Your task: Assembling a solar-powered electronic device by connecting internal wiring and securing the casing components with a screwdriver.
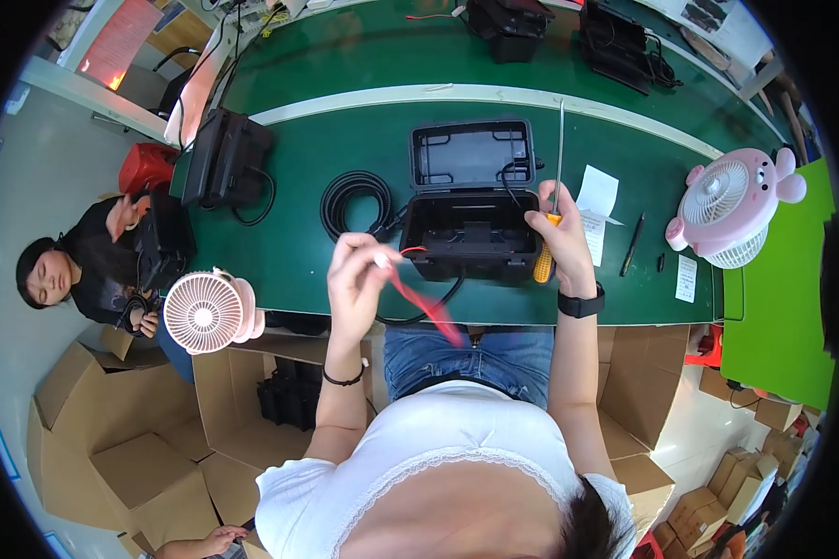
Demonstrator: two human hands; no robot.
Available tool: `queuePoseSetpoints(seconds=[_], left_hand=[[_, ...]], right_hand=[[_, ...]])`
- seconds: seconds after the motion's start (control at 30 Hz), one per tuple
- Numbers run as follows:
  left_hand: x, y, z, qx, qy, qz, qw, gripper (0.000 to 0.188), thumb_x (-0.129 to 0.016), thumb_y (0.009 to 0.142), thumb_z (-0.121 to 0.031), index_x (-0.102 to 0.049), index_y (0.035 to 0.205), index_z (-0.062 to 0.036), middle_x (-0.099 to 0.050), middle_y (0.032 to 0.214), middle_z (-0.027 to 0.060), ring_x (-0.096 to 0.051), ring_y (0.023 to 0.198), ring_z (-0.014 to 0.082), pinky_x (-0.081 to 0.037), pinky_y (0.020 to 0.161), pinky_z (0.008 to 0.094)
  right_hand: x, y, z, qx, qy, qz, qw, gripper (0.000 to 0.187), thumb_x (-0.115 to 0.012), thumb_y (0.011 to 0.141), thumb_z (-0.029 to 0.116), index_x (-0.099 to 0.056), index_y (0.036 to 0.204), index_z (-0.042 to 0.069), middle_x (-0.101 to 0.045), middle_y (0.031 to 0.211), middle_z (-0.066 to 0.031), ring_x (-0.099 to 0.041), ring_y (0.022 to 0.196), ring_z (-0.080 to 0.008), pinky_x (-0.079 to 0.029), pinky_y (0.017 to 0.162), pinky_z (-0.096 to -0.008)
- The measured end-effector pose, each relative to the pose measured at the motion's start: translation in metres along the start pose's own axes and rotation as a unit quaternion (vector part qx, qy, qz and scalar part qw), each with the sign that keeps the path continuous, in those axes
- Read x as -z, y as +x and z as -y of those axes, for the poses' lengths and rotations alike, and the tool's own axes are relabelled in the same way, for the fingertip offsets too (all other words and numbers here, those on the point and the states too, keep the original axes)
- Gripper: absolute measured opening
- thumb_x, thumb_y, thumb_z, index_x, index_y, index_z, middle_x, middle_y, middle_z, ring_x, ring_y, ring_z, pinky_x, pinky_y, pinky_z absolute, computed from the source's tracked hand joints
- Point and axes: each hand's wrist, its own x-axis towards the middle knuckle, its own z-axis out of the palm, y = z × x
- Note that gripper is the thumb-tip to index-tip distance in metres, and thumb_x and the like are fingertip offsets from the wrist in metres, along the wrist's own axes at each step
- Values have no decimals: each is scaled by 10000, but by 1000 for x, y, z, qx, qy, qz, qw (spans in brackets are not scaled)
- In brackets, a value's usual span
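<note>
An open black plastic case (475, 264) stands on the green table before me, its lid (471, 156) tipped back on the far side. My left hand (356, 279) is pinched on a thin red wire (424, 303) at the case's near left; the wire's hanging end is smeared by motion. At the case's right side my right hand (565, 240) is closed round a screwdriver (546, 250) with a yellow handle, its long shaft pointing away from me. A coiled black cable (356, 200) lies left of the case, and another black cable hangs off its front.
Paper slips (595, 200), a black pen (633, 244) and a pink fan (722, 200) lie to the right. A second fan (207, 312) stands at the left edge, near a seated person (93, 256) holding a black case. Open cardboard boxes (130, 438) flank me below the table.
</note>
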Motion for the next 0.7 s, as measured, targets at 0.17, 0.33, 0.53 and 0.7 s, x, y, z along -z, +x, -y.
queuePoseSetpoints(seconds=[0.17,0.33,0.53,0.7], left_hand=[[-28,18,-20,-45,240,-45,969,190,-794,818,-92,-732,982,-20,-575,890,76,-589,638,182,-489,601,301],[-50,25,-8,-72,426,131,892,342,-730,860,-205,-684,1142,-17,-605,1011,138,-585,1003,313,-503,865,385],[-72,17,-1,-124,425,271,855,565,-752,806,-426,-617,1186,-29,-591,1137,139,-586,1043,335,-489,894,433],[-70,28,5,-188,412,269,850,319,-753,799,-305,-630,966,-62,-644,841,85,-651,819,265,-519,749,388]], right_hand=[[-9,-10,-6,146,-63,39,986,306,-620,809,-103,-460,984,91,-410,890,35,-433,783,-44,-450,965,-264],[4,-16,-25,207,-66,40,975,302,-653,807,-87,-455,965,78,-393,858,32,-414,714,-48,-311,1190,-480],[13,-21,-31,128,-72,5,989,293,-684,844,-30,-468,997,98,-375,832,43,-382,667,-48,-443,1021,-351],[23,-18,-19,-20,-26,-24,999,291,-734,883,90,-457,970,118,-630,1244,-138,-509,716,-16,-419,546,-169]])
